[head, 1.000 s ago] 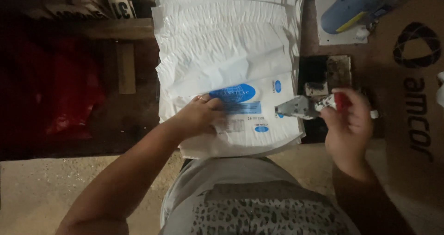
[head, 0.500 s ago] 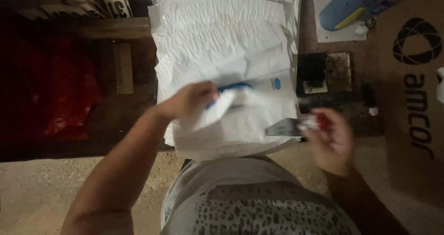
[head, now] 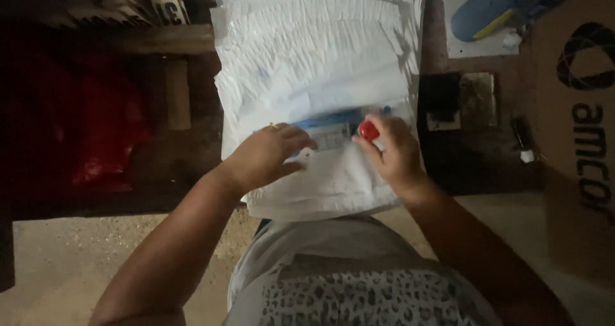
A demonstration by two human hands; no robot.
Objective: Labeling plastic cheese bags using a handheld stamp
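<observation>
A tall stack of white printed bags [head: 307,57] lies in front of me. Its top bag [head: 333,182] carries a blue label and is folded over at the near end. My left hand [head: 266,156] presses down on the top bag's left part, with its fingers on the fold. My right hand [head: 397,159] is at the fold's right side and grips a small metal tool with a red part [head: 368,130], held against the bag. Most of the tool is hidden by my fingers.
A cardboard box [head: 576,146] stands at the right. A dark metal block [head: 461,101] and a blue object on white paper [head: 490,12] lie beside the stack. At the left are a red bag [head: 96,140] under a wooden beam [head: 154,41] and a sandy floor [head: 96,249].
My right hand has brought the tool from the right of the stack onto the top bag. My left hand folded the bag's end over and now presses it flat.
</observation>
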